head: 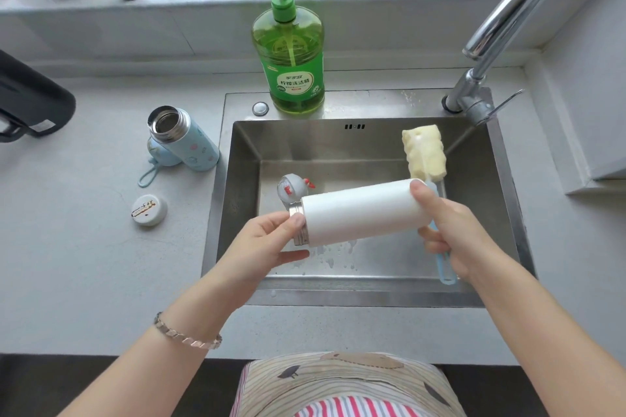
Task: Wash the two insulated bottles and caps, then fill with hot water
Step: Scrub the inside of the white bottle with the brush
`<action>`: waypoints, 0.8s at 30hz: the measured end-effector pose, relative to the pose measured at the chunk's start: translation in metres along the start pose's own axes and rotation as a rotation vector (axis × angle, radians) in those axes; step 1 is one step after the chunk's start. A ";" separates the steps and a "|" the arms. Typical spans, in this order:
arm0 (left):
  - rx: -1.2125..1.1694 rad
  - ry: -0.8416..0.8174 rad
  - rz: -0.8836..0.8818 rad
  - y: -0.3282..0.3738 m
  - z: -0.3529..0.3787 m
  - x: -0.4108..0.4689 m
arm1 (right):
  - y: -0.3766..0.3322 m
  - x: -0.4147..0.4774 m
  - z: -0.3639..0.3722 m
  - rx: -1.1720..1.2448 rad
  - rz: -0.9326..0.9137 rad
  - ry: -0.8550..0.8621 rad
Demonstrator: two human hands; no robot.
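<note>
Bottle [359, 213] held level over sink [244, 179] | left hand [267, 240] pinches steel mouth, right hand [454, 234] grips base plus sponge brush [423, 156] | advice: free brush, steady neck, scrub inside fully

White bottle [359, 213] sideways above sink [244, 179]; blue bottle [193, 142] uncapped on counter [84, 247].

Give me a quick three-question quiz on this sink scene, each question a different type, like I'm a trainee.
1. True or false: the left hand and right hand both hold the white bottle on its side over the sink.
2. Multiple choice: the sponge brush is A) on the window ledge, B) in the right hand with the bottle, C) beside the pink cloth.
3. Fill in: the open blue bottle is on the counter to the ___ of the sink.
Key: 1 true; 2 B; 3 left.
</note>
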State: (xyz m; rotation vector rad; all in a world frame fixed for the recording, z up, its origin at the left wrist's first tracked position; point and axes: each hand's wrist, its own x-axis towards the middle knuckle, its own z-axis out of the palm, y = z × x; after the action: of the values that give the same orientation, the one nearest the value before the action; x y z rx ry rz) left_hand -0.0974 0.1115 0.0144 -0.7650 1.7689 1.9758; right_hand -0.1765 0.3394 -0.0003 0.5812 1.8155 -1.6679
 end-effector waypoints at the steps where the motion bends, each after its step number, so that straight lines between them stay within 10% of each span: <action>1: -0.035 0.004 -0.004 -0.002 0.002 -0.001 | -0.002 0.000 0.001 -0.023 -0.009 0.008; 10: -0.215 0.134 -0.048 -0.010 0.011 0.002 | 0.021 -0.017 0.002 -0.639 -0.539 0.371; 16: -0.285 0.243 -0.020 0.000 0.021 0.008 | 0.063 -0.050 0.042 -0.917 -0.850 0.068; 21: -0.225 0.262 0.058 0.007 0.024 0.005 | 0.039 -0.018 0.017 -0.764 -0.664 0.326; 24: -0.218 0.259 0.061 0.010 0.024 0.005 | 0.047 -0.049 0.045 -0.809 -0.836 0.071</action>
State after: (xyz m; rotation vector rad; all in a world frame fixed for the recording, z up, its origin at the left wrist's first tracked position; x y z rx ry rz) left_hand -0.1109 0.1338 0.0202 -1.0939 1.7505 2.2208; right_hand -0.1033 0.3044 -0.0023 -0.5456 2.7418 -1.1314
